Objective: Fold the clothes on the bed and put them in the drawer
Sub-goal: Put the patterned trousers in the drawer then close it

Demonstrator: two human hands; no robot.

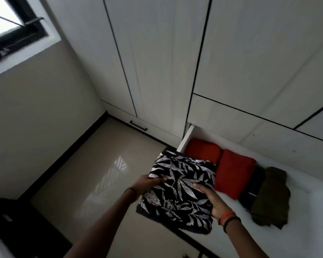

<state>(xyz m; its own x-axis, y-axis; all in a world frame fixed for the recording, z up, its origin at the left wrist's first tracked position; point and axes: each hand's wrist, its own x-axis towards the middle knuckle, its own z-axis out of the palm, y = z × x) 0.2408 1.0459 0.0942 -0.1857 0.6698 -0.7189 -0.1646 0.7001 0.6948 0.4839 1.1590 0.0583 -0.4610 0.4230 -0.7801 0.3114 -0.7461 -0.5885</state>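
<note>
Left hand [150, 182] and right hand [213, 202] each pinch a side of the print cloth [179, 190] — held over the left end of the drawer [185, 139].

No legible text, label, brand, number or sign; folded garment [177, 190] shows leaf print only.

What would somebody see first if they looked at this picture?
The folded black-and-white leaf-print cloth stands out in the middle, gripped by the left hand and right hand at the left edge of the open white drawer. Next come the bright red folded clothes inside that drawer, with an olive-green garment to their right.
</note>
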